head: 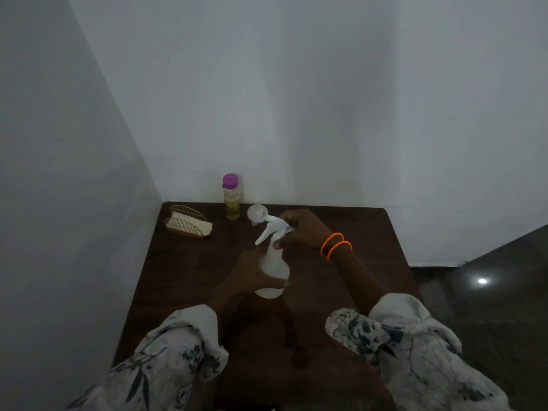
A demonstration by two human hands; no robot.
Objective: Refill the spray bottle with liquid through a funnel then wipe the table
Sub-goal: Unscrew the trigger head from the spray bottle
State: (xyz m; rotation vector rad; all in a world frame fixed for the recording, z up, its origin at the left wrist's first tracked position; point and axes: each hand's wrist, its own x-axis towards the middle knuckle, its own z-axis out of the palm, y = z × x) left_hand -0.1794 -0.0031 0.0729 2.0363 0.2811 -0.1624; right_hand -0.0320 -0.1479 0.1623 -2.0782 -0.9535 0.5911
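Observation:
A white spray bottle (pixel 274 269) stands in the middle of the dark wooden table (pixel 341 292). My left hand (pixel 249 275) wraps around its lower body. My right hand (pixel 302 229) grips the white trigger head (pixel 274 228) at the bottle's neck. Behind the bottle a white funnel (pixel 257 213) rests upside down, spout up. A clear bottle of yellow liquid (pixel 231 197) with a purple cap stands at the back edge by the wall.
A gold wire basket (pixel 186 222) holding a folded white cloth (pixel 194 225) sits at the table's back left corner. Walls close in the table at the back and left. Dark floor lies to the right.

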